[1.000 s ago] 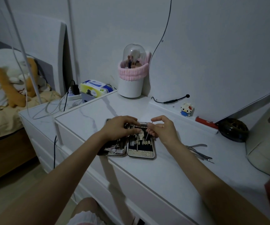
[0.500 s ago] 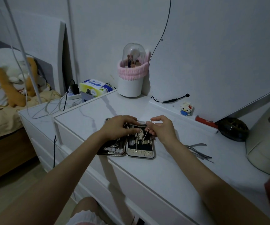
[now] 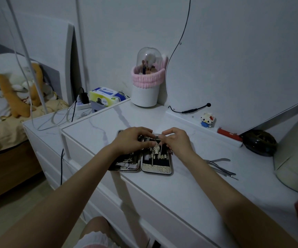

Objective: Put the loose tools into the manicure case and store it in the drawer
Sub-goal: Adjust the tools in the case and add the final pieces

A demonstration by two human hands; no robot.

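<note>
Manicure case (image 3: 156, 163) lies open on surface (image 3: 180, 190); left hand (image 3: 132, 142) steadies it, curled fingers pressing, right hand (image 3: 177, 142) pinches thin tool (image 3: 160, 146) into slot; loose tools (image 3: 220, 167) next.

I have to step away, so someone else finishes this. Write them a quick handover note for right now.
Left hand rests on the open case, fingers curled at its top edge.
Right hand pinches a thin tool over the case's right half.
Done: several tools sit in their slots.
Left: seat this tool, add the loose tools lying right of the case, close the case, put it in a drawer.
</note>
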